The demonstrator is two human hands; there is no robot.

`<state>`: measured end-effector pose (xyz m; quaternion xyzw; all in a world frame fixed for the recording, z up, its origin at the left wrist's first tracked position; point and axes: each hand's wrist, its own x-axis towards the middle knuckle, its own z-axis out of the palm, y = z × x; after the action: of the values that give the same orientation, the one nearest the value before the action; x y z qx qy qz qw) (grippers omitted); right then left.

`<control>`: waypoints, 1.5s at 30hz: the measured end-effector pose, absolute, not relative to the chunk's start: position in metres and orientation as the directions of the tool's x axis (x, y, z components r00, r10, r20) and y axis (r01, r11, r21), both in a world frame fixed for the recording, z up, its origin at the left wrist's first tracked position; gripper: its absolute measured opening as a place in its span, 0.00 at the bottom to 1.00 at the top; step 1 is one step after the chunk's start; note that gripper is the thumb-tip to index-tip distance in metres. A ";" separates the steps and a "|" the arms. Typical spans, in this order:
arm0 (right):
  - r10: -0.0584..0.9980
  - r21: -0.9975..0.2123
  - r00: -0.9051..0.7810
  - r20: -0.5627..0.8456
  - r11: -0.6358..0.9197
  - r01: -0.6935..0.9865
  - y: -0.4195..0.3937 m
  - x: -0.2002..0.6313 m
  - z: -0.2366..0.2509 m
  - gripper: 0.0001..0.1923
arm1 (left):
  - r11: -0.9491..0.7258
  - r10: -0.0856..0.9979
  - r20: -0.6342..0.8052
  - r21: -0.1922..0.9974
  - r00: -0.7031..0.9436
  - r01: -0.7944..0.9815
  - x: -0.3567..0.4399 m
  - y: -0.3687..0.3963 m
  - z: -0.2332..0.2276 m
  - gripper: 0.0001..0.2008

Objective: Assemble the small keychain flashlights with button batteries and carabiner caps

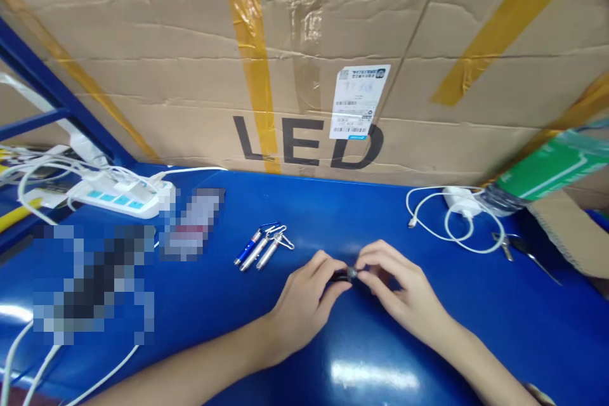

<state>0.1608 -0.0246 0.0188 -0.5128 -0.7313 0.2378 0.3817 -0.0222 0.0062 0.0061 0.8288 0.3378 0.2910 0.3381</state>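
Note:
Between my fingertips, just above the blue table, is a small dark cylinder with a silvery end; it looks like a black penlight, though my fingers cover much of it. My left hand pinches its dark body from the left. At the silvery end, the thumb and fingers of my right hand close on it from the right. To the left of my hands lie a blue penlight and two silver penlights side by side, with small clips at their far ends.
A large cardboard box marked LED rises behind the table. At left are a white power strip, tangled cables and two pixelated items. A white charger with a looped cable and keys lie at right, near a green-wrapped roll.

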 end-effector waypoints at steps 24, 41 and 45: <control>0.983 -0.942 -0.179 -0.034 0.028 0.336 -0.018 0.168 0.028 0.11 | -0.774 0.579 0.541 0.599 0.610 0.204 -0.017 0.010 0.003 0.16; 0.990 -0.968 0.003 -0.144 -0.142 0.206 -0.017 0.156 0.019 0.19 | -0.692 0.665 0.487 0.686 0.566 0.223 -0.017 0.016 0.002 0.09; 0.994 -0.950 0.075 0.081 0.054 0.307 -0.018 0.157 0.019 0.15 | -0.622 0.732 0.428 0.738 0.530 0.263 -0.016 0.015 0.004 0.09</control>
<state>0.1571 -0.0178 0.0191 -0.5749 -0.5659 0.3772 0.4549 -0.0162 0.0147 0.0041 0.8175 0.3043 0.3774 0.3108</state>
